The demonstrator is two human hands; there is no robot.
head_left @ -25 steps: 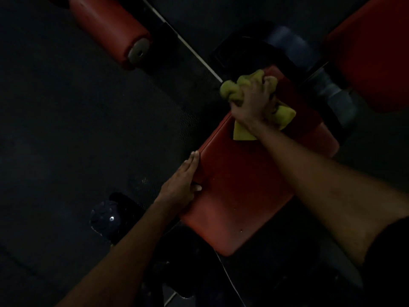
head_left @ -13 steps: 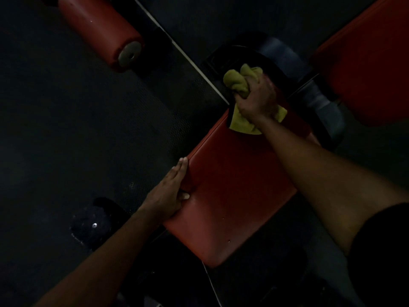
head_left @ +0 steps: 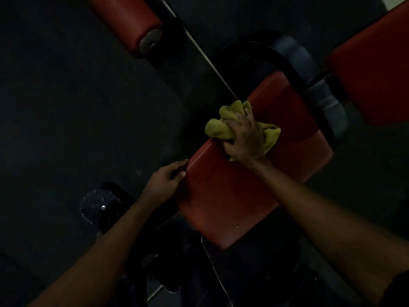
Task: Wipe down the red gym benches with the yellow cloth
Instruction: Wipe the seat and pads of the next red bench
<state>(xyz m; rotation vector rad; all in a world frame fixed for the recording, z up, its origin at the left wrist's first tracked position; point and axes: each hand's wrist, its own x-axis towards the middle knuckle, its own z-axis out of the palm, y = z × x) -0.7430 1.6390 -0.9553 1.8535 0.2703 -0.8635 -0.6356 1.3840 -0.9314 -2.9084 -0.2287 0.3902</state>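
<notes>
Operator: Location of yellow cloth [head_left: 218, 128]?
Manual: It lies bunched on the red bench worktop [head_left: 232, 196], at the left edge about midway along, partly overhanging. Your right hand [head_left: 245, 140] presses it down, fingers curled over the bunch and gripping it.
Operator: State of left hand [head_left: 162, 182]?
Manual: Your fingers are loosely extended and hold nothing; the tips touch the worktop's left side edge, nearer you. A red roller pad [head_left: 126, 21] sits well apart at top left; a second red pad [head_left: 376, 74] sits at right.
</notes>
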